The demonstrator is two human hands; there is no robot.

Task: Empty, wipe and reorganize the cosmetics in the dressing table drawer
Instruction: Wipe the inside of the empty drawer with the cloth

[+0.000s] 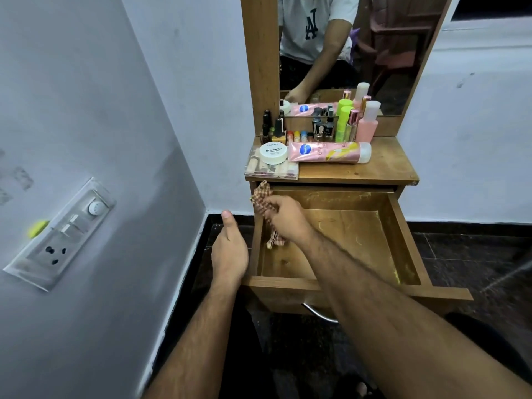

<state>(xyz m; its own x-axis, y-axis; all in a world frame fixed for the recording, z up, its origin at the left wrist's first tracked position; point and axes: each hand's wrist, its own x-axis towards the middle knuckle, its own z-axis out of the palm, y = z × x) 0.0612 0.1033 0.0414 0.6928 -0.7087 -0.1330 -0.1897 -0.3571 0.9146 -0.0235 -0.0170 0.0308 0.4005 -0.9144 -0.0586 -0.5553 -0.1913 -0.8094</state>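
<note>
Fingers of the right hand [283,218] clamp a cloth [263,201] on the drawer [339,286] wall at frame centre; left hand [230,250] relaxed. Emptying done (cosmetics [328,152] on the table [388,168]); wiping underway, reorganizing left.

White walls [86,110] meet in a corner at 11 o'clock. Switch and socket panel [62,234] at 9 o'clock. Dark stone floor [475,254] with black skirting, 3 o'clock. Wood-framed mirror [359,53] at 12 o'clock.
</note>
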